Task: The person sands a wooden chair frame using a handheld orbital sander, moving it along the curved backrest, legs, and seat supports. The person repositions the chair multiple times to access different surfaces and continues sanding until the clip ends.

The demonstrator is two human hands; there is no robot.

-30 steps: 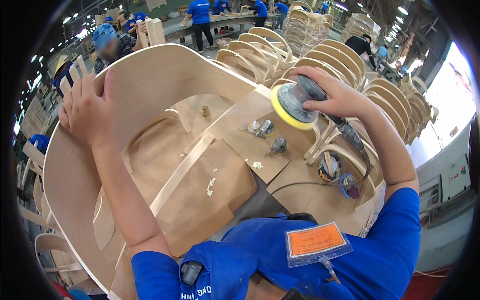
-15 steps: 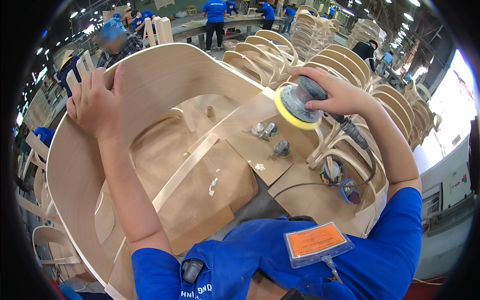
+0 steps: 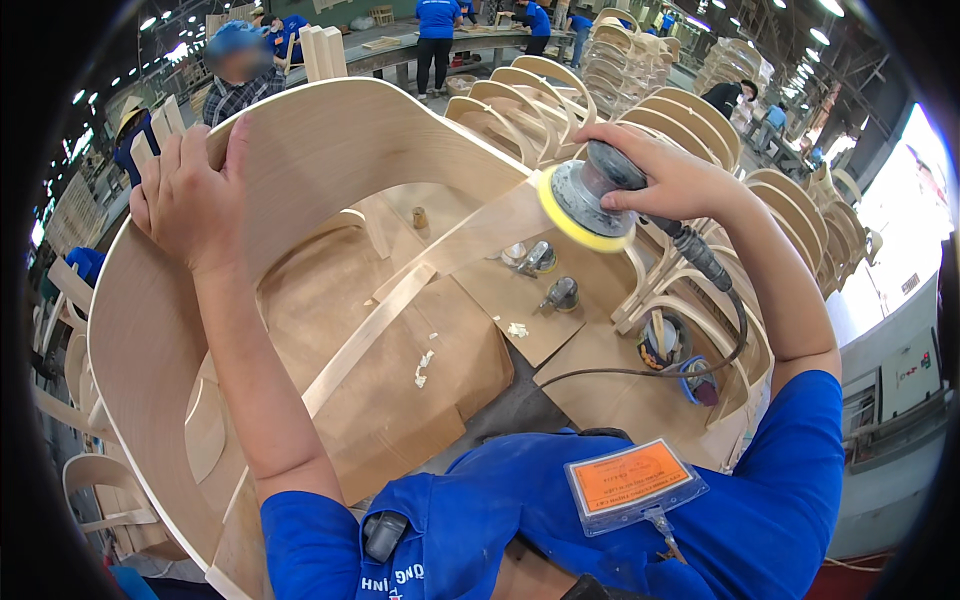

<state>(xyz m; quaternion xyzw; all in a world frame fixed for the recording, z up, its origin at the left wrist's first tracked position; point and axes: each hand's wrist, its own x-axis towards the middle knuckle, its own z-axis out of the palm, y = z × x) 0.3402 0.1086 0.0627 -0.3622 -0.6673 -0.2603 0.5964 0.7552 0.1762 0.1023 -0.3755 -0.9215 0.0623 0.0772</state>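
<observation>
A large curved plywood chair shell (image 3: 330, 150) stands on edge in front of me. My left hand (image 3: 190, 195) grips its upper rim at the left. My right hand (image 3: 665, 180) holds a round orbital sander (image 3: 585, 200) with a yellow pad, and the pad presses against the shell's edge at the right. The sander's black hose (image 3: 715, 290) runs down along my right forearm. A narrow bent wood strip (image 3: 380, 320) crosses the shell's inside.
Brown cardboard (image 3: 400, 370) covers the bench, with two small metal tools (image 3: 545, 275) and tape rolls (image 3: 670, 345) on it. Stacks of bent wood chair frames (image 3: 690, 120) stand at the right and behind. Several people in blue shirts (image 3: 435, 30) work at the back.
The sander has slid a little along the shell's edge. My left hand keeps its grip on the rim, and the shell has shifted slightly in view.
</observation>
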